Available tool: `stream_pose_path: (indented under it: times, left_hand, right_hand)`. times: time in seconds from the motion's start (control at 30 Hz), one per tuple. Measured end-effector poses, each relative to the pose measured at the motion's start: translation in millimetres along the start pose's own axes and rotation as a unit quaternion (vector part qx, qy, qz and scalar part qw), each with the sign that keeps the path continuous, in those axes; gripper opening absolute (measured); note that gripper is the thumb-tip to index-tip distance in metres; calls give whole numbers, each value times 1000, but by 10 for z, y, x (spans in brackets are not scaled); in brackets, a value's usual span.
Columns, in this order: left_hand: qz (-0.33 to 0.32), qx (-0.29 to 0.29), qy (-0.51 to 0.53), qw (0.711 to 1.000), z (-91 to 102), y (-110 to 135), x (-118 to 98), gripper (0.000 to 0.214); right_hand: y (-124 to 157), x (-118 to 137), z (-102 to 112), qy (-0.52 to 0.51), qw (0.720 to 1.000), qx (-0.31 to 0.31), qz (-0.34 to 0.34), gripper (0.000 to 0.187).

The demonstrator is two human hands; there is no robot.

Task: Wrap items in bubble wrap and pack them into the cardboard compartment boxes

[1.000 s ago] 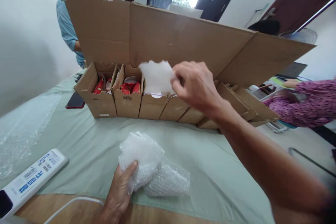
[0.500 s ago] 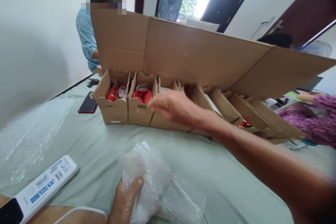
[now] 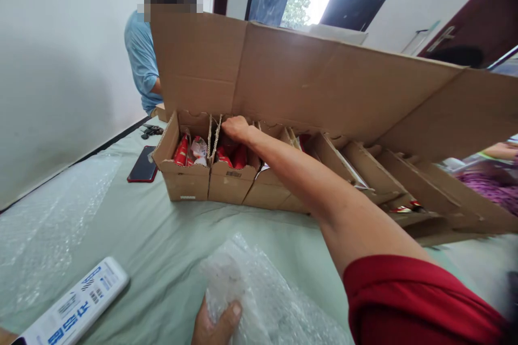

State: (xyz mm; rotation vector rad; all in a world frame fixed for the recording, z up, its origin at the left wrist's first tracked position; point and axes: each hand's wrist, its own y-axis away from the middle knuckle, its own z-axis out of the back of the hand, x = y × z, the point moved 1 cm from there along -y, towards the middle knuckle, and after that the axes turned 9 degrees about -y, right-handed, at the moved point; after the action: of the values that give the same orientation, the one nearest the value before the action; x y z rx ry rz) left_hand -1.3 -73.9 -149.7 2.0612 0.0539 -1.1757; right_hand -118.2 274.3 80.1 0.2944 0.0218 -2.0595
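Observation:
At the bottom of the view, my left hand (image 3: 218, 323) grips a crumpled piece of clear bubble wrap (image 3: 275, 296), with the thumb lying on top. My right hand (image 3: 237, 128) is at the second compartment from the left of a long divided cardboard box (image 3: 188, 186), knuckles up and fingers bent down. Its fingertips are hidden, so any hold does not show. Below it in that compartment lie red packets (image 3: 239, 157). The leftmost compartment contains a red item (image 3: 182, 151) and a clear-wrapped piece (image 3: 199, 150).
A tall cardboard flap (image 3: 307, 75) stands behind the compartments. On the green sheet lie a phone (image 3: 142, 164), black scissors (image 3: 151, 130), a white labelled device (image 3: 76, 302) and a bubble wrap sheet (image 3: 52, 226). One person (image 3: 141, 59) sits behind; another's purple sleeve (image 3: 491, 186) shows right.
My right hand has moved from above the middle compartments, left and away from me, to the second compartment. My left hand keeps hold of the bubble wrap. The view has shifted slightly.

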Motion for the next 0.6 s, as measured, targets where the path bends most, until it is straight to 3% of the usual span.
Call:
stream_pose_path:
  times: [0.07,0.17,0.23,0.3,0.37,0.43,0.53,0.6]
  left_hand:
    - [2,-5,15,1000,7,12,-13,98]
    - [10,-5,56,998,-8,58,-66,97]
    - [7,-7,75,997,-36,112,-132,91]
    - [5,-13,98,995,-63,177,-213,88]
    - [12,-11,139,990,-79,248,-289,87]
    - [23,-2,178,984,-72,318,-346,85]
    - [32,5,208,978,-31,407,-386,94]
    - [39,-10,204,978,-6,441,-386,100]
  right_hand:
    - [191,-90,151,9,998,-46,-42,34]
    - [797,-152,423,7,978,-198,-68,31]
    - [1375,-63,525,-13,947,-321,-26,24]
    - [1976,145,462,-43,930,-364,32,18]
    - [2498,452,215,-76,922,-366,103,19]
    - [2877,803,-166,-104,917,-339,181,23]
    - [3166,1248,-738,-162,911,-258,277,24]
    - [3204,1394,-938,-192,912,-173,319,17]
